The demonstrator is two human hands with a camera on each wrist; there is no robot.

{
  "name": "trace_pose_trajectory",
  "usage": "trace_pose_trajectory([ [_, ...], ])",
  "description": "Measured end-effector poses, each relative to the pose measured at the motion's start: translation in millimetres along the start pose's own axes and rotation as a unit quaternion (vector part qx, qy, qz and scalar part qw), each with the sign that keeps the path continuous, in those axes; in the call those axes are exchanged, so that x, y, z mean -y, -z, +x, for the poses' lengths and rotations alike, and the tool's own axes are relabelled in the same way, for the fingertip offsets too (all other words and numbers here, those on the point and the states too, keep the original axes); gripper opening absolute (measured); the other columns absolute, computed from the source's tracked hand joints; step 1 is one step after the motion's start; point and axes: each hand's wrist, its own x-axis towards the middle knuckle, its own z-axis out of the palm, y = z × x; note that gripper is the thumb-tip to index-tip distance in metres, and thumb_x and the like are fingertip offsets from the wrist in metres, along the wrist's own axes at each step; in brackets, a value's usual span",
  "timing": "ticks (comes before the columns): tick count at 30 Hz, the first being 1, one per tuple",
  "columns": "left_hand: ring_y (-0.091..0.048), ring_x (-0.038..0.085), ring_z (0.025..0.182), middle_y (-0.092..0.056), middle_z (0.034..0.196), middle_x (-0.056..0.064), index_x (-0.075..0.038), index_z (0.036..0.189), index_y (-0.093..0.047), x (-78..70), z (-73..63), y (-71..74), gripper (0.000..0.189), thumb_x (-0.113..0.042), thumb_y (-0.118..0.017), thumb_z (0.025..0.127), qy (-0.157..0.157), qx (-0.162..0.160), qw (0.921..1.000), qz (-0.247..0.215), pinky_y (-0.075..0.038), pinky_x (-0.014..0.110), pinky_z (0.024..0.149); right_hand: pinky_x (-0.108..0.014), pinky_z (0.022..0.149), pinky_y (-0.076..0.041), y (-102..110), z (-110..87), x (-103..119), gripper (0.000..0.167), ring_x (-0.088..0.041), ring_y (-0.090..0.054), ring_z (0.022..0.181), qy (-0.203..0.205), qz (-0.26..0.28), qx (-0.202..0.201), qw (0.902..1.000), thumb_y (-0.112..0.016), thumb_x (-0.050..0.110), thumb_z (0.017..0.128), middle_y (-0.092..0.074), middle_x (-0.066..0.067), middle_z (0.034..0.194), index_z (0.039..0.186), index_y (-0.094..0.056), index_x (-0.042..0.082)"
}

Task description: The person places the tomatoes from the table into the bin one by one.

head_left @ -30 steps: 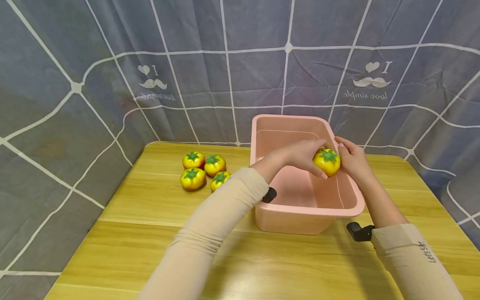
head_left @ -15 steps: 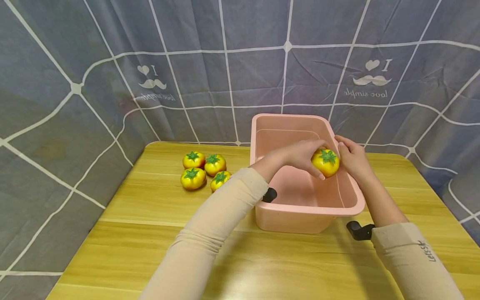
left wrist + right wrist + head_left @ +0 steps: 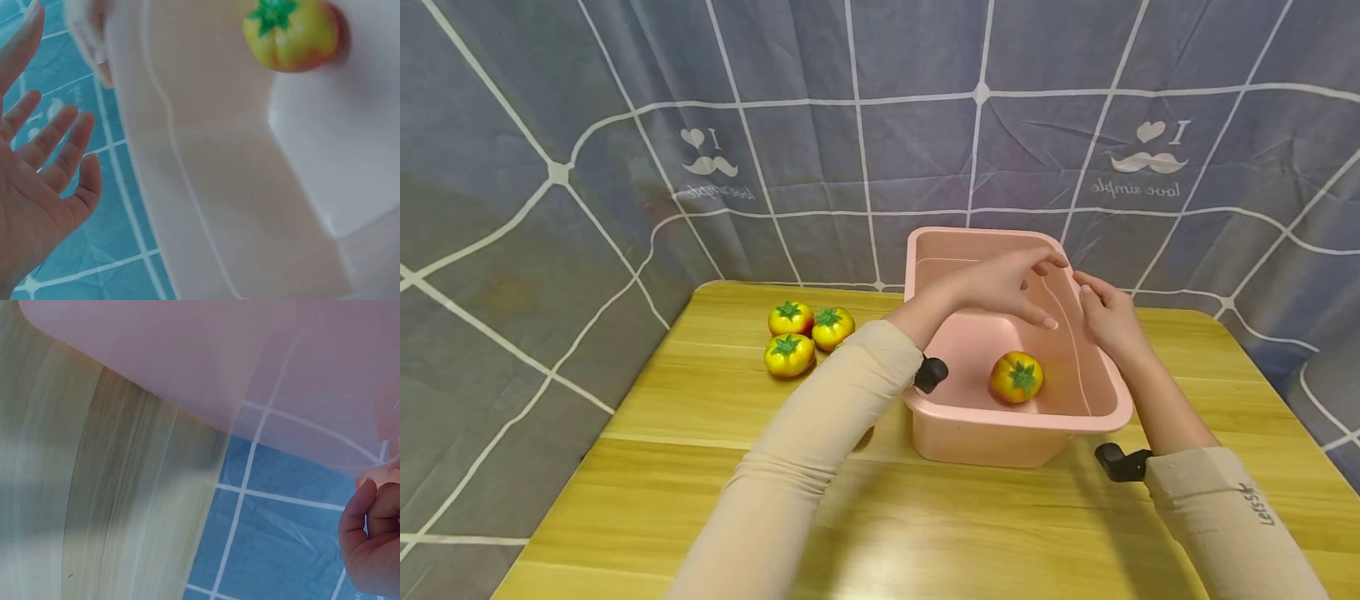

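Observation:
My left hand (image 3: 1003, 283) hovers over the pink plastic bin (image 3: 992, 422), fingers spread and nothing in them. Below it, a glossy yellow-red tomato (image 3: 1017, 377) with a green leafy top lies on the bin's floor; the left wrist view shows this tomato (image 3: 290, 34) well apart from the open palm (image 3: 31, 194). My right hand (image 3: 1108, 321) grips the bin's right rim, its fingers (image 3: 356, 519) curled at the edge in the right wrist view. Left of the bin, several similar tomatoes (image 3: 789, 356) cluster on the table, one mostly hidden behind my left sleeve.
The wooden table (image 3: 647, 467) carries the bin right of its middle. A grey-blue curtain (image 3: 910, 158) with white grid lines hangs close behind and along the sides. Part of a small brown object (image 3: 864, 439) shows beside my left sleeve. Black wrist mounts (image 3: 1122, 462) jut from both sleeves.
My left hand has let go of the tomato, which has dropped onto the bin's floor. That hand has risen slightly and spread its fingers. The right hand has stayed on the rim.

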Motion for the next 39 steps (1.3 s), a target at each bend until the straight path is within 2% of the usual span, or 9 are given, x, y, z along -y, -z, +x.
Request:
trace_pose_trajectory([
  [4,-0.041,0.011,0.123,-0.041,0.139,0.005,-0.005,0.136,-0.037,-5.4,-10.8,12.5,0.072,-0.020,-0.076,0.077,0.000,-0.018,0.9996,-0.023,-0.037,0.015,0.094,-0.055,0.098,-0.034,-0.1,0.0,0.6,0.048,-0.043,-0.039,0.123,-0.006,-0.001,-0.001,1.0000,-0.027,0.024,0.101,-0.037,-0.029,0.139,0.141,-0.034,-0.002],
  [7,-0.040,0.010,0.122,-0.041,0.138,0.000,-0.011,0.137,-0.036,-7.3,-22.5,22.1,0.072,-0.025,-0.076,0.078,0.010,-0.026,0.9995,-0.016,-0.036,0.015,0.094,-0.055,0.099,-0.032,-0.5,-0.1,0.8,0.048,-0.043,-0.038,0.124,-0.006,0.001,-0.005,1.0000,-0.027,0.024,0.101,-0.036,-0.028,0.139,0.141,-0.034,-0.002],
  [11,-0.046,0.014,0.117,-0.044,0.136,0.001,-0.015,0.137,-0.037,-5.0,-41.0,34.0,0.073,-0.029,-0.076,0.077,0.027,-0.040,0.9988,-0.001,-0.038,0.017,0.092,-0.054,0.100,-0.032,-1.2,-0.1,-0.8,0.048,-0.043,-0.037,0.125,0.000,0.002,-0.004,1.0000,-0.028,0.023,0.101,-0.035,-0.029,0.139,0.141,-0.034,-0.003],
  [18,-0.052,0.015,0.106,-0.048,0.132,0.001,-0.017,0.134,-0.040,4.5,-81.9,51.0,0.071,-0.030,-0.078,0.075,0.042,-0.078,0.9960,0.008,-0.042,0.025,0.090,-0.054,0.100,-0.032,-3.3,0.0,-2.6,0.048,-0.043,-0.037,0.126,0.003,0.006,-0.004,1.0000,-0.028,0.023,0.102,-0.036,-0.028,0.139,0.141,-0.034,-0.002],
  [23,-0.050,0.017,0.107,-0.047,0.133,0.000,-0.021,0.136,-0.040,16.3,-114.7,58.9,0.071,-0.030,-0.077,0.076,0.070,-0.102,0.9922,0.009,-0.045,0.032,0.086,-0.054,0.100,-0.032,-1.3,1.4,-2.5,0.047,-0.043,-0.038,0.125,0.008,0.003,-0.009,0.9999,-0.028,0.022,0.101,-0.036,-0.028,0.139,0.141,-0.035,-0.003],
  [27,-0.050,0.020,0.109,-0.046,0.136,0.002,-0.021,0.138,-0.039,31.0,-143.2,57.7,0.072,-0.029,-0.077,0.077,0.088,-0.115,0.9895,0.002,-0.046,0.038,0.085,-0.055,0.099,-0.033,-1.4,2.0,-2.2,0.047,-0.044,-0.039,0.123,0.010,0.002,-0.007,0.9999,-0.028,0.022,0.101,-0.037,-0.029,0.138,0.141,-0.035,-0.003],
  [32,-0.049,0.021,0.113,-0.045,0.136,0.004,-0.020,0.139,-0.037,51.3,-178.1,48.1,0.072,-0.027,-0.076,0.078,0.121,-0.120,0.9851,-0.026,-0.044,0.042,0.087,-0.055,0.100,-0.032,-1.3,1.8,-2.0,0.048,-0.044,-0.038,0.124,0.009,0.000,-0.005,0.9999,-0.028,0.022,0.101,-0.037,-0.029,0.139,0.140,-0.035,-0.003],
  [39,-0.049,0.027,0.113,-0.045,0.136,0.010,-0.015,0.139,-0.036,78.7,-212.5,29.2,0.071,-0.022,-0.075,0.080,0.147,-0.133,0.9783,-0.061,-0.042,0.048,0.090,-0.055,0.100,-0.031,-0.1,1.5,-1.0,0.048,-0.044,-0.036,0.125,0.003,0.000,-0.005,1.0000,-0.027,0.024,0.101,-0.035,-0.029,0.140,0.141,-0.035,-0.002],
])
